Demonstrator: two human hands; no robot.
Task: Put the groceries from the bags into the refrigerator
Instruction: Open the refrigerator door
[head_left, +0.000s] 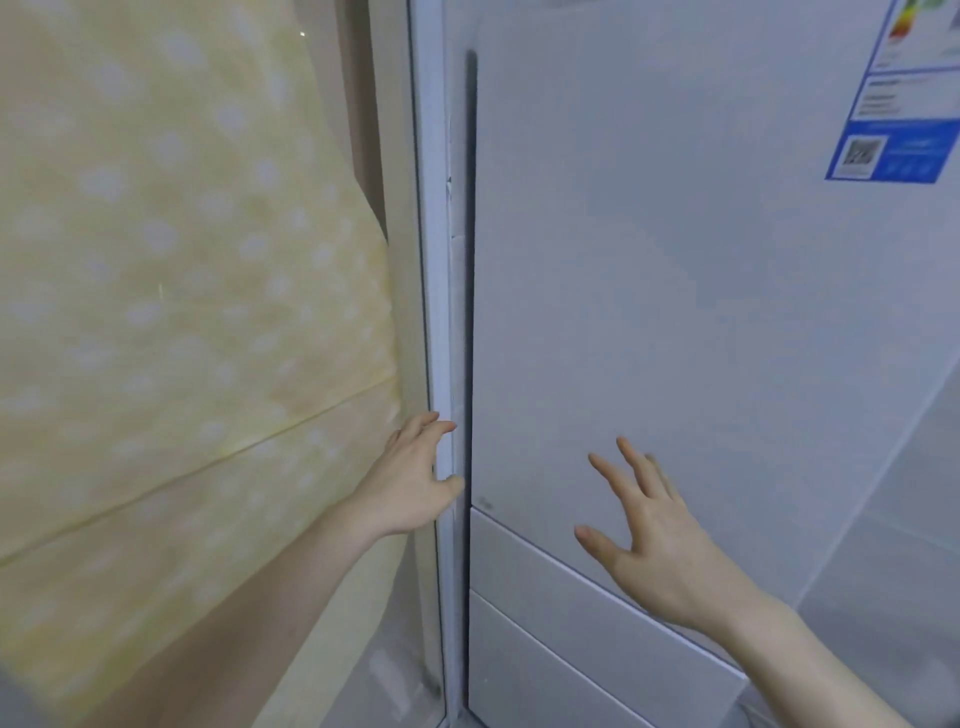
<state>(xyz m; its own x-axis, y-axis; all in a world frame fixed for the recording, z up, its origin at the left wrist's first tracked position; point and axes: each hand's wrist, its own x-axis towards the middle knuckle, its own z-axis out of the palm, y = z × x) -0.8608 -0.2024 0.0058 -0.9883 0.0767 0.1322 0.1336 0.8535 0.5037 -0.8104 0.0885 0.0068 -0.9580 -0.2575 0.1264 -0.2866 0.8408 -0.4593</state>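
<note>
A pale grey refrigerator (675, 291) fills the middle and right of the view, its tall upper door closed or nearly closed, with a dark gap down its left edge. My left hand (413, 478) rests at that left edge near the door's lower corner, fingers and thumb spread against the white side strip. My right hand (660, 540) hovers in front of the door face, fingers spread and straight, holding nothing. No bags or groceries are in view.
Two drawer fronts (561, 613) sit below the upper door. A blue and white energy label (904, 109) is stuck at the door's upper right. A yellow dotted curtain (171, 312) hangs close on the left beside the refrigerator.
</note>
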